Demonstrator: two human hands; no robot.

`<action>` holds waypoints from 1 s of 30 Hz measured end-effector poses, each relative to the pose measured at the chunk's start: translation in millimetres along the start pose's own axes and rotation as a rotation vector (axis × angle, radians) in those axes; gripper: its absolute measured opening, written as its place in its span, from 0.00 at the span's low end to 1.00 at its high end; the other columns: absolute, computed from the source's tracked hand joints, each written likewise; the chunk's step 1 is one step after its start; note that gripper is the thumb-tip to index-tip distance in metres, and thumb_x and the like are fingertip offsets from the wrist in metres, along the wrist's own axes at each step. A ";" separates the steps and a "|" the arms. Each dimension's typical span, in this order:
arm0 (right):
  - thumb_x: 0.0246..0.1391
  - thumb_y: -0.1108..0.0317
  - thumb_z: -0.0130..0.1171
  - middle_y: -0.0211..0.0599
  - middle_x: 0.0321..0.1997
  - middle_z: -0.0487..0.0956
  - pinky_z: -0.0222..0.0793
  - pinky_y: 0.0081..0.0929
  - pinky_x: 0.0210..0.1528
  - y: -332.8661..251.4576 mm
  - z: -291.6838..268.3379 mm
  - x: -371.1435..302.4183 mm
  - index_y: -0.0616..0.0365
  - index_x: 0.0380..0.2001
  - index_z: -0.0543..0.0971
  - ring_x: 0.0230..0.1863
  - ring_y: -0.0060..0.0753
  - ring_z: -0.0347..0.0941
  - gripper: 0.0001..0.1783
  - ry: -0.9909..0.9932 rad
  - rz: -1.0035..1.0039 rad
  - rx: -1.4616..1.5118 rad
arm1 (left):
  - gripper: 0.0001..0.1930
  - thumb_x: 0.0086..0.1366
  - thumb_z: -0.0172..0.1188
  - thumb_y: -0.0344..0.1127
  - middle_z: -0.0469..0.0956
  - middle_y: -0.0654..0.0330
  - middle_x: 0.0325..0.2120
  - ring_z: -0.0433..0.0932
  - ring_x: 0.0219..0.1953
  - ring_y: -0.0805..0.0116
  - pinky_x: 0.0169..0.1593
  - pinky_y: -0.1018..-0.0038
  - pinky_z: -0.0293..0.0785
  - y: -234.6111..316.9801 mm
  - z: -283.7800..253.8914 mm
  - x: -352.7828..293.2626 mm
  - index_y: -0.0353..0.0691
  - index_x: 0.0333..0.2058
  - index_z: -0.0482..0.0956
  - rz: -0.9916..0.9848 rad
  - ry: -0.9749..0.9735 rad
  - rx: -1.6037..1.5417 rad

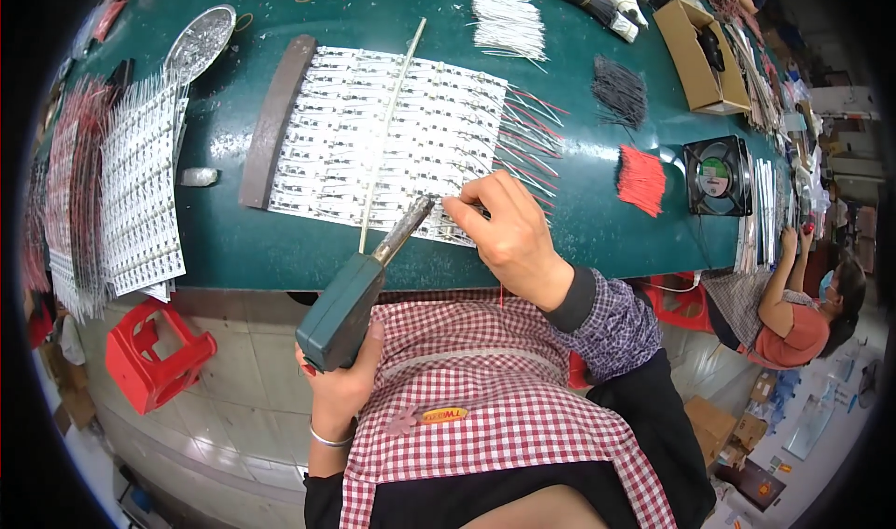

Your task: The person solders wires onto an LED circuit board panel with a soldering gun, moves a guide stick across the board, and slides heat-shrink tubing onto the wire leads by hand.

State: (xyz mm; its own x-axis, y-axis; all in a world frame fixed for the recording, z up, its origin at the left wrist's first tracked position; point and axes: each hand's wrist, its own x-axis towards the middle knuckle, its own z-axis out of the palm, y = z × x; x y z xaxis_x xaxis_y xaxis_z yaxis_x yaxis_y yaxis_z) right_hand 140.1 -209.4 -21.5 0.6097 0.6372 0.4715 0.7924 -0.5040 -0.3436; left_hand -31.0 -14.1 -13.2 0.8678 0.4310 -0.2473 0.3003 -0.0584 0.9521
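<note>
My left hand (343,384) is wrapped round the dark green body of a soldering gun (338,307). Its metal tip points up and to the right, over the front edge of a white sheet of small circuit boards (331,146). Close to that tip, my right hand (511,238) has thumb and forefinger pinched together above the sheet's front right part; what lies between them is too small to make out. Red, white and dark wires (532,146) stick out from the sheet's right edge. A thin pale stick (394,109) lies across the boards, and a brown bar (278,123) lies along their left edge.
Bundles of white wires (509,25), black wires (619,92) and red wires (640,180) lie to the right, beside a black fan (717,176) and a cardboard box (686,53). More wired boards (145,183) stand left, near a metal dish (201,43). Another person (793,319) works far right.
</note>
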 end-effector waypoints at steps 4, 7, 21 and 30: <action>0.39 0.78 0.59 0.35 0.33 0.73 0.69 0.30 0.34 -0.6 0.4 -0.5 0.60 0.37 0.80 0.34 0.36 0.71 0.16 0.000 0.005 -0.012 | 0.11 0.54 0.68 0.26 0.82 0.60 0.29 0.78 0.28 0.75 0.32 0.77 0.73 -4.2 -3.0 -4.0 0.31 0.37 0.81 -0.024 0.042 -0.027; 0.39 0.78 0.59 0.35 0.32 0.73 0.69 0.30 0.34 -1.7 0.0 -0.4 0.60 0.36 0.80 0.33 0.36 0.71 0.16 0.000 0.016 -0.012 | 0.12 0.55 0.68 0.26 0.82 0.60 0.30 0.78 0.29 0.76 0.33 0.77 0.74 -5.0 -8.0 -6.4 0.30 0.38 0.81 -0.030 0.030 -0.038; 0.37 0.83 0.63 0.35 0.30 0.75 0.68 0.31 0.32 -10.5 -0.9 -4.7 0.61 0.34 0.81 0.32 0.36 0.71 0.16 0.060 0.055 0.080 | 0.13 0.54 0.67 0.24 0.83 0.58 0.33 0.80 0.31 0.74 0.35 0.77 0.76 2.0 -7.3 -10.0 0.29 0.39 0.81 0.003 0.037 -0.041; 0.38 0.84 0.64 0.36 0.30 0.74 0.68 0.29 0.30 -12.0 -0.8 -6.7 0.62 0.34 0.80 0.30 0.36 0.71 0.15 0.048 0.060 0.084 | 0.11 0.53 0.68 0.24 0.83 0.56 0.30 0.81 0.29 0.72 0.32 0.76 0.76 4.5 -10.1 -14.9 0.30 0.36 0.82 0.040 0.005 0.068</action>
State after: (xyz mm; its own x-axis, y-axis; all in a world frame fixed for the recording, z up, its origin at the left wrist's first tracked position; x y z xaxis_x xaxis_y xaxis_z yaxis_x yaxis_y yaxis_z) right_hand 126.5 -208.1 -19.9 0.6557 0.5776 0.4862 0.7548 -0.4884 -0.4378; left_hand -46.7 -11.6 -3.4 0.8777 0.4316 -0.2084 0.2920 -0.1366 0.9466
